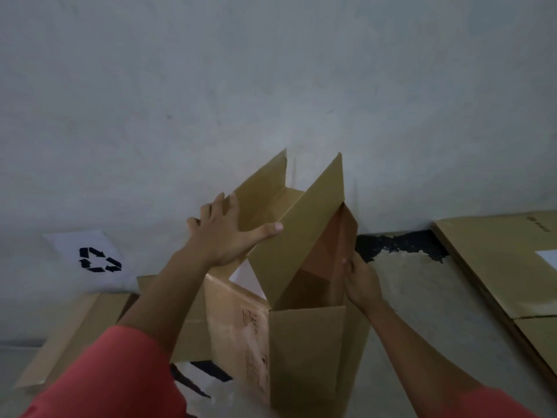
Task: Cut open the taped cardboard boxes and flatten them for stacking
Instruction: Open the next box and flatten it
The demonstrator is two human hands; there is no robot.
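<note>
So the box [289, 351] is standing upright on the floor [422, 297], middle of the scene and near the person, with its top open. One long flap [295, 233] is sticking up at a slant across the opening, and a second flap [262, 188] is standing up farther back on the left. There's faint printing on the box's left face, too blurry to read.

The left hand [223, 233] is lying spread wide and flat against the long flap's left end, with the thumb stretching along its edge and nothing clamped in it. The right hand [360, 280] is gripping the box on its right side, fingers curling round the edge of the upright panel there.

Both arms are coming in from the near edge, with coral sleeves [105, 375] showing.

Moving outward: flat cardboard [75, 330] is lying on the floor to the left of the box, reaching in behind it. More flat sheets [497, 260] are lying well apart on the right, with a white label [548, 257] showing at the edge. A white sign [90, 257] with a black recycling symbol is leaning on the grey wall [271, 70] at far left. A black patch [401, 244] is showing where floor meets wall, just right of the box. Something white with black marks [196, 378] is peeking out by the box's near left corner; can't tell what it is.
</note>
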